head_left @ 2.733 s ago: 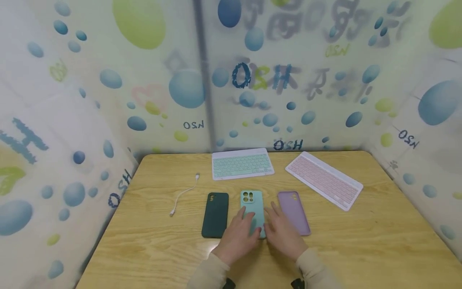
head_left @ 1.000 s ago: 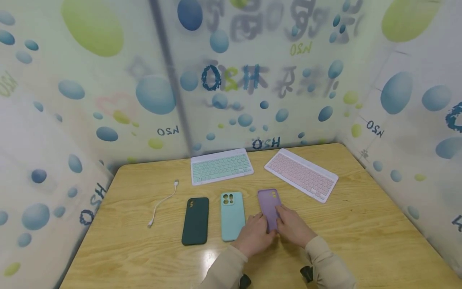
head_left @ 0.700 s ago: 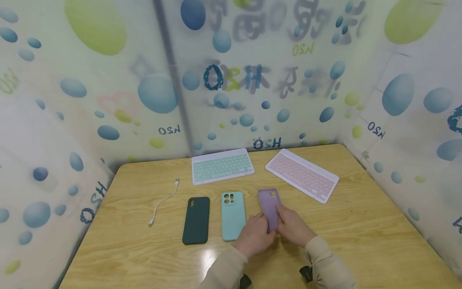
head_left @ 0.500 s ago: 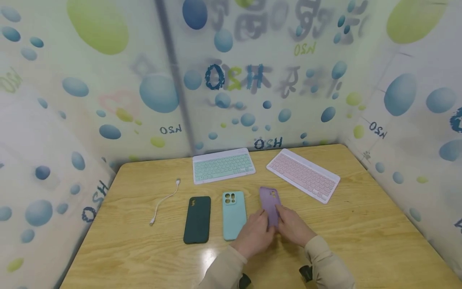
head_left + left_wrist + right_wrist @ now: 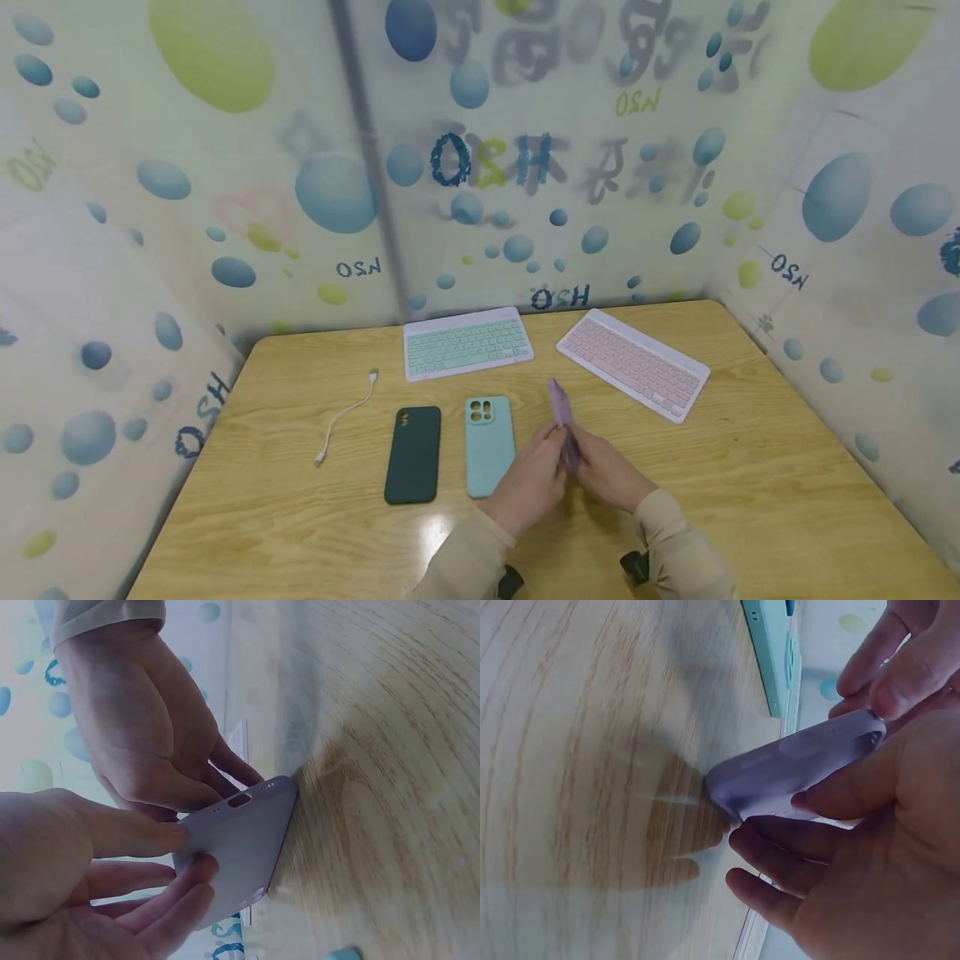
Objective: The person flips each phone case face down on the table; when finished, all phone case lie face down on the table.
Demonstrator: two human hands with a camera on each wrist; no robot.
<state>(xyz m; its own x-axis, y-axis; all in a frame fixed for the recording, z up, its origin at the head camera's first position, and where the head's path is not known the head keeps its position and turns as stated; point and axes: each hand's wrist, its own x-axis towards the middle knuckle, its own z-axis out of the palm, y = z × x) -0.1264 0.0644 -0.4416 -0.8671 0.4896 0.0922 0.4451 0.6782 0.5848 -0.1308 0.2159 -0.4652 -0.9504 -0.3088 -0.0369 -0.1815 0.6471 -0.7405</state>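
A purple phone case (image 5: 560, 406) stands tipped up on its long edge, its narrow side towards the head view. My left hand (image 5: 529, 485) pinches the case at its near end between thumb and fingers. Opposite it, my right hand (image 5: 609, 475) grips the other side; in the right wrist view the right thumb (image 5: 847, 787) lies inside the case and the fingers are behind it. The left wrist view shows the charging-port cutout in the end of the case (image 5: 240, 840). Just left of the hands lies a light teal phone case (image 5: 489, 450), with a dark green phone case (image 5: 413, 457) beyond it.
A white charging cable (image 5: 347, 413) lies at the left of the wooden table (image 5: 285, 533). At the back are a keyboard with mint keys (image 5: 468, 343) and a slanted one with pink keys (image 5: 633, 364). Patterned walls (image 5: 480, 208) enclose the table's back and sides.
Both hands have gone from the teal case to the purple one, on the right. The purple case, lying flat earlier, has been raised and turned onto its edge. The head view has shifted.
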